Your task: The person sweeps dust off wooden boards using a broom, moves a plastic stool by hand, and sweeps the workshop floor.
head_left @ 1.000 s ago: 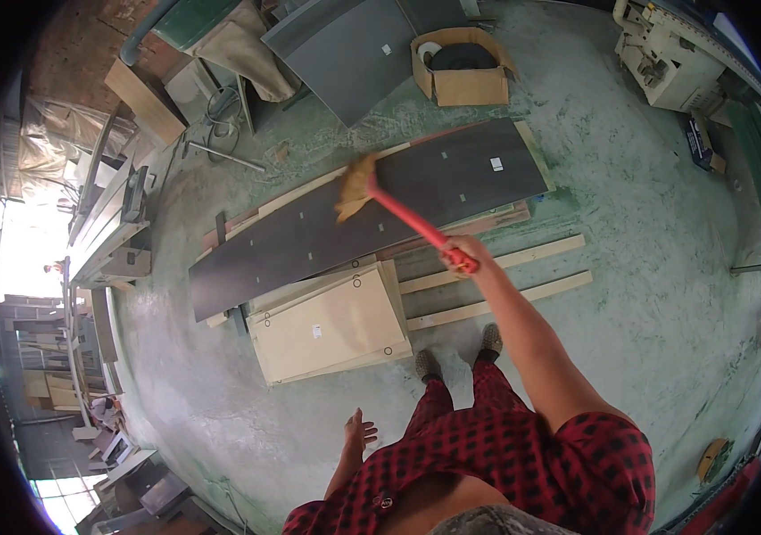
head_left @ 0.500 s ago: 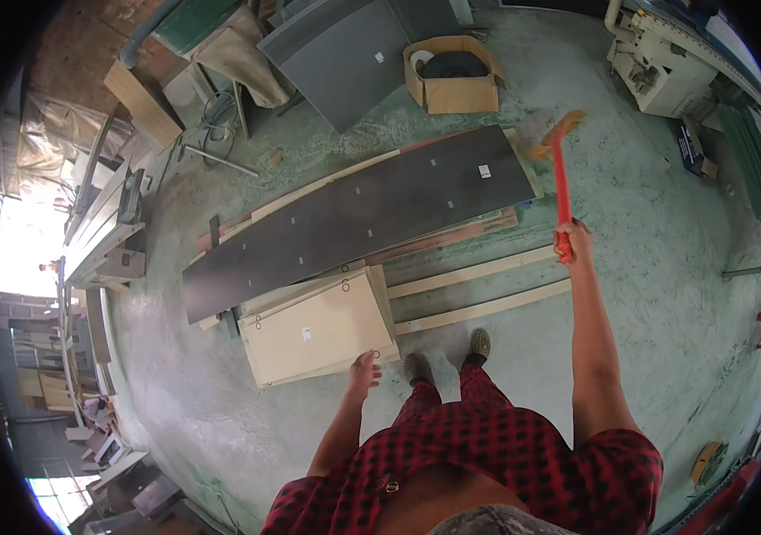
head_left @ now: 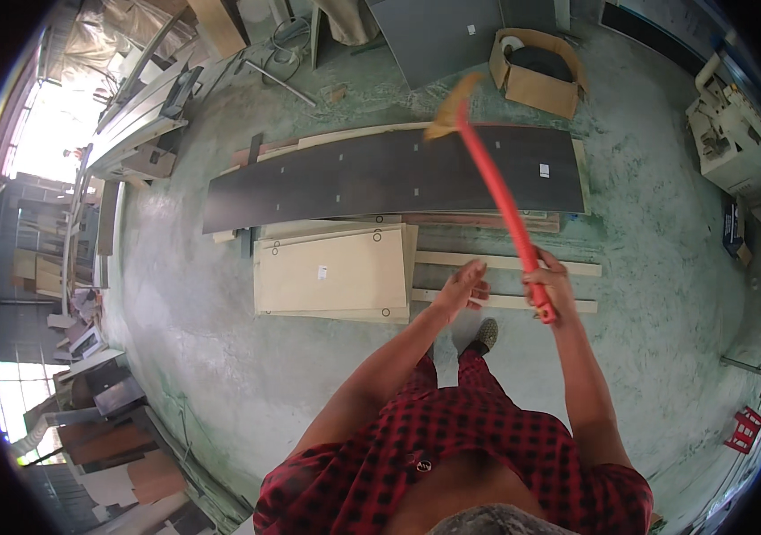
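My right hand (head_left: 548, 283) is closed round the lower end of a long red handle. It belongs to a brush (head_left: 496, 183) with a tan, bristle-like head, raised and tilted to the left in front of me. The brush head hangs over a long dark grey panel (head_left: 309, 183), apart from it as far as I can tell. To the left of the handle, my left hand (head_left: 463, 287) is open and empty, its fingers loosely bent. Near it lies a stack of pale cream panels (head_left: 345, 285), the top one with dark ring marks near its corners.
Two pale wooden strips (head_left: 541, 306) lie on the floor ahead of my feet. A cardboard box (head_left: 537, 94) stands beyond the panels. Boards and scraps (head_left: 113, 446) line the left side; a pale machine (head_left: 728, 143) stands at right, with a red crate (head_left: 744, 430) nearer.
My view has turned right. The brush has swung left over the dark panel and come closer. My left hand has moved up and right, towards my right hand.
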Demonstrator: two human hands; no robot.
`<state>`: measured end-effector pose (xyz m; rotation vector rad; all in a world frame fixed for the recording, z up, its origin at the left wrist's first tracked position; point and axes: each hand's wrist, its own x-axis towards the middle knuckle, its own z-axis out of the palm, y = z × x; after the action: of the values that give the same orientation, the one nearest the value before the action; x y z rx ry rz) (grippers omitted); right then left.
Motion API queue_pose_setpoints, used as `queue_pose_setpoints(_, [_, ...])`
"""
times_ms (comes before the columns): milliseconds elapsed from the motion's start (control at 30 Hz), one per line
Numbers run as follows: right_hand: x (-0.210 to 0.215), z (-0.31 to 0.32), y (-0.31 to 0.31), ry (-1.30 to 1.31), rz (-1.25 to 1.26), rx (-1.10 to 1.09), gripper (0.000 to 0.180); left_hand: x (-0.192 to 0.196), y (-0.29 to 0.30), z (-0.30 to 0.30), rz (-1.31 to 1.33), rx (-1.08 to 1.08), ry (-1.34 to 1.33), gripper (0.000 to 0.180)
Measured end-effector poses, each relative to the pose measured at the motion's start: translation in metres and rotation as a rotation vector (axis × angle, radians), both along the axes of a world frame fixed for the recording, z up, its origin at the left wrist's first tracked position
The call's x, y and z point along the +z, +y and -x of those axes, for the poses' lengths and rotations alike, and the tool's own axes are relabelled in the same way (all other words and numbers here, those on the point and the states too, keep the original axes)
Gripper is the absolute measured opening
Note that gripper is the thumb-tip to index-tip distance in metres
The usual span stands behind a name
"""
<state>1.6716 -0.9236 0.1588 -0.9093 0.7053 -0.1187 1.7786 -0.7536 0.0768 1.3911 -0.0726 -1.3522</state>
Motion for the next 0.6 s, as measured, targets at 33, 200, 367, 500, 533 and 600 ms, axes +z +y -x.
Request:
queue_pose_setpoints(33, [-0.003,-0.012,0.013,-0.008,0.001,0.071,0.053,0.01,-0.002,-0.005,0.008,0.119,0.035,0.065])
queue_pose_setpoints(200, [-0.04,-0.089,0.087,-0.047,-0.046,0.324,0.045,-0.005,0.025,-0.049,0.287,0.437,0.105,0.056])
queue_pose_setpoints(367, [-0.082,-0.15,0.137,-0.009,-0.134,0.397,0.03,-0.059,0.076,-0.104,0.197,0.747,0.198,0.016])
queue_pose_setpoints(500, [-0.099,-0.149,0.145,0.118,-0.21,0.383,0.022,-0.092,0.084,-0.112,0.162,0.696,0.346,0.014])
queue_pose_setpoints(533, [-0.1,-0.144,0.146,0.152,-0.262,0.359,0.02,-0.101,0.082,-0.108,0.108,0.594,0.4,0.014])
queue_pose_setpoints(600, [-0.113,-0.115,0.135,0.133,-0.3,0.298,0.021,-0.119,0.07,-0.09,0.054,0.484,0.465,0.016])
